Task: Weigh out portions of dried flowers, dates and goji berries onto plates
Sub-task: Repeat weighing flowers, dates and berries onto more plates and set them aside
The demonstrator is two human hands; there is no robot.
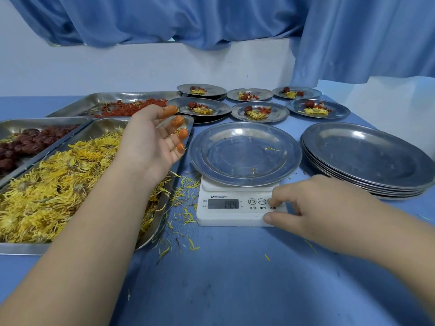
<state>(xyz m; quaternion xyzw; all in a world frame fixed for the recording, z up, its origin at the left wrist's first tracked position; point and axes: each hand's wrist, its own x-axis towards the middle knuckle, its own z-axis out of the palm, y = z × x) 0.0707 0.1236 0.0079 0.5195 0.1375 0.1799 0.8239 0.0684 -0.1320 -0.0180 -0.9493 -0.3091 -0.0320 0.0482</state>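
Note:
A white kitchen scale carries a steel plate holding only a few stray petals; its display reads 144. My right hand touches the scale's rightmost button with a fingertip, thumb against the front edge. My left hand hovers, palm up and fingers relaxed, holding nothing, over the tray of yellow dried flowers. To the left lies a tray of red dates, and a tray of goji berries sits behind.
Several filled plates sit in two rows at the back. A stack of steel plates stands right of the scale. Loose petals litter the blue tablecloth. Blue curtains hang behind.

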